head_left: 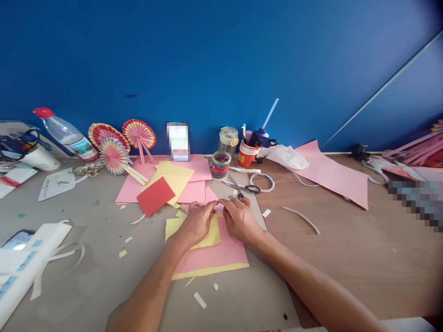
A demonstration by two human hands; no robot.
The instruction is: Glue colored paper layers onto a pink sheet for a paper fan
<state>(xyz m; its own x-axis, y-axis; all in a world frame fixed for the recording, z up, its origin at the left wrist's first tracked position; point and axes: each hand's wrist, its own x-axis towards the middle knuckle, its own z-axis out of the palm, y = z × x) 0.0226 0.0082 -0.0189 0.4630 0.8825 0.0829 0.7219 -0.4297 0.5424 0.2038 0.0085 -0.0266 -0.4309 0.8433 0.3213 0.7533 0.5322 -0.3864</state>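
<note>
My left hand [199, 221] and my right hand [239, 219] meet at the far edge of a stack of pink and yellow paper sheets [214, 256] lying on the table. Both hands have their fingers bent and pressed together on the paper's top edge, pinching it. A separate yellow sheet [211, 236] lies on top of the pink one, partly under my left hand. Just beyond my right hand lie scissors [242, 186].
Loose pink, yellow and red sheets [166, 184] lie behind the hands. Folded paper fans [116, 143], a water bottle [67, 134], a jar [221, 163], a cup of tools [247, 152], a tape ring [262, 182] and a big pink sheet [332, 173] line the back. Paper scraps litter the table.
</note>
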